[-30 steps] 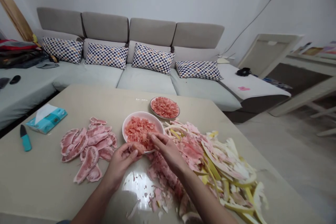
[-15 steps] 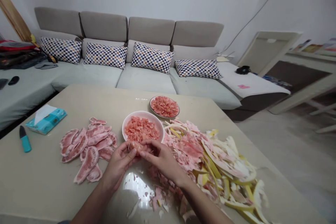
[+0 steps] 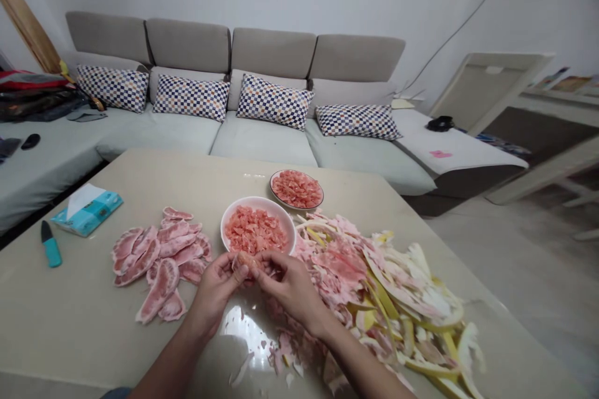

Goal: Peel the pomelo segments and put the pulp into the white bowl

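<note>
Both my hands meet over the table just in front of a white bowl (image 3: 229,215) filled with peeled pink pomelo flesh. My left hand (image 3: 214,287) is curled round a pink pomelo segment (image 3: 245,260). My right hand (image 3: 286,278) pinches the same segment from the right, its fingertips touching the left hand's. Left of my hands lies a group of several unpeeled pink segments (image 3: 159,259). A second, smaller bowl of flesh (image 3: 296,189) stands behind the first.
A large heap of pink membrane and yellow-white peel (image 3: 388,290) covers the table's right side. Small scraps (image 3: 281,349) lie under my wrists. A teal tissue pack (image 3: 87,211) and a teal-handled knife (image 3: 50,244) lie at the left. A grey sofa (image 3: 262,137) stands behind the beige table (image 3: 70,324).
My right hand drew back from the bowl's rim to the segment in my left hand, and both hands now grip it together. The view shifted slightly.
</note>
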A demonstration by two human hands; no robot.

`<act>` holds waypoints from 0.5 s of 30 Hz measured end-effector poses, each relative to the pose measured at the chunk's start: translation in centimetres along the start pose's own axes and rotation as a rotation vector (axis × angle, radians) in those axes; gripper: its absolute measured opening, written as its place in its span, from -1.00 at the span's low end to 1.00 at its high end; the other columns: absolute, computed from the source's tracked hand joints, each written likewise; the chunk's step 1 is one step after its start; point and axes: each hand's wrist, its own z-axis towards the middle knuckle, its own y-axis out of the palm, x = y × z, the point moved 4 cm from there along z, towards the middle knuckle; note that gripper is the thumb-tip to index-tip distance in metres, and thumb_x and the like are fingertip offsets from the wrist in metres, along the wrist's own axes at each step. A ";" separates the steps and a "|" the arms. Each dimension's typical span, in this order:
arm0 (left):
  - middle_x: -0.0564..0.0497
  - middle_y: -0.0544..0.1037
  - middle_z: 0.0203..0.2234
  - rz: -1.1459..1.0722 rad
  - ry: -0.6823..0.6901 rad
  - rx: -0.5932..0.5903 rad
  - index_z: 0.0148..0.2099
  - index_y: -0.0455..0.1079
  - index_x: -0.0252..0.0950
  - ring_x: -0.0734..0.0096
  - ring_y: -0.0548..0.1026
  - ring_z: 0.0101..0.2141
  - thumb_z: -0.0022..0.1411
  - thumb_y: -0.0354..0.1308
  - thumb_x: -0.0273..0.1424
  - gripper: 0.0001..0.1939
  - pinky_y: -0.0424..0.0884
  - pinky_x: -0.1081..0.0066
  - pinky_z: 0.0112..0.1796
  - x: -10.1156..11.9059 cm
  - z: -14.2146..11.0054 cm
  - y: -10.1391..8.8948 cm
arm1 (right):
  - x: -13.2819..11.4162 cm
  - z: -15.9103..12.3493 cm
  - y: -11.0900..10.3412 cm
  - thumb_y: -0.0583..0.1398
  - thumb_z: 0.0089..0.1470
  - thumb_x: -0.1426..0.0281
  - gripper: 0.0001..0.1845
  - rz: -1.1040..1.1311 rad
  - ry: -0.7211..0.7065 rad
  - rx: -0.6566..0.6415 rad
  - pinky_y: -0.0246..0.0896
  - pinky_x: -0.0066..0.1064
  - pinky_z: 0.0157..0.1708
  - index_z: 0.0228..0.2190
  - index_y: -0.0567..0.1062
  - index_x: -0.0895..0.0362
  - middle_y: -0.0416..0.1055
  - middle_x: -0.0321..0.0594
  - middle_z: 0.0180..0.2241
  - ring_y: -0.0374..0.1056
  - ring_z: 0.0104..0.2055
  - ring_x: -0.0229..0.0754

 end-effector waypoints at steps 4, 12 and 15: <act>-0.04 0.56 -0.36 0.001 -0.013 0.009 -0.21 0.46 -0.34 0.40 0.48 -0.36 0.02 0.34 -0.28 -0.68 0.42 0.42 -0.28 0.1 -0.1 0.0 | 0.2 0.1 0.1 0.18 0.12 0.32 -0.82 0.060 0.017 -0.022 0.19 -0.50 -0.45 -0.39 0.52 0.17 0.46 -0.29 -0.49 0.32 -0.46 -0.27; 0.00 0.52 -0.41 0.021 0.019 0.033 -0.23 0.44 -0.35 0.43 0.46 -0.37 0.03 0.34 -0.28 -0.71 0.39 0.44 -0.28 -0.2 0.2 0.0 | 0.6 0.2 0.2 0.17 0.07 0.44 -0.85 -0.129 -0.089 0.026 0.24 -0.43 -0.36 -0.30 0.54 0.14 0.51 -0.22 -0.40 0.38 -0.39 -0.20; 0.01 0.49 -0.42 0.028 0.033 0.036 -0.24 0.44 -0.34 0.44 0.45 -0.37 0.05 0.32 -0.28 -0.72 0.39 0.43 -0.26 -0.4 0.3 0.0 | 0.8 0.3 0.4 0.15 0.08 0.47 -0.83 -0.212 -0.158 0.029 0.24 -0.40 -0.31 -0.28 0.53 0.13 0.52 -0.19 -0.36 0.39 -0.34 -0.17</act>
